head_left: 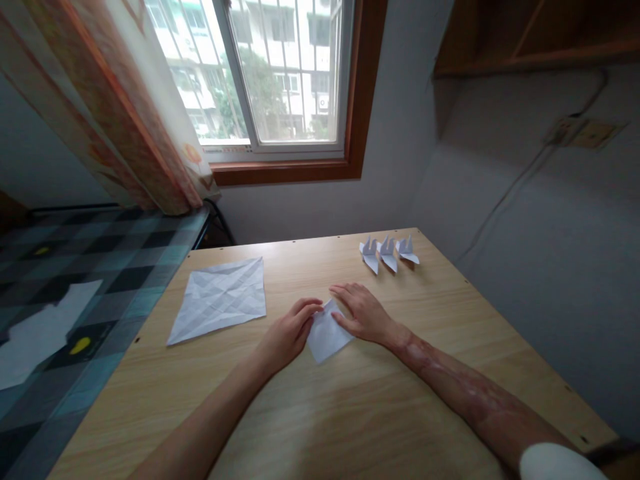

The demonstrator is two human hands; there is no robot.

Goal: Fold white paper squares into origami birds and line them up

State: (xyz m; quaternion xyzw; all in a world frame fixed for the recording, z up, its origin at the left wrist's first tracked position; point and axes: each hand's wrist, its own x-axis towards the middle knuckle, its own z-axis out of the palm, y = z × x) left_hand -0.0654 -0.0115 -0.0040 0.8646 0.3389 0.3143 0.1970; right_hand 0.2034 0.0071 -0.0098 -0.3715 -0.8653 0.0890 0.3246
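Hands, left hand (287, 333) and right hand (363, 313), press folded paper (326, 333) flat.

Both bare forearms reach forward and converge. The left hand (287, 333) lies knuckles up, its fingers bent and pointing right, tips pressed down. The right hand (364, 315) rests flat, palm down, fingers spread and pointing left — the hands nearly meeting.

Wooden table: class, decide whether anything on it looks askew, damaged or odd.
Only the large white sheet: it lies skewed to the table edge and is covered with creases. The three folded figures sit in a tidy row.
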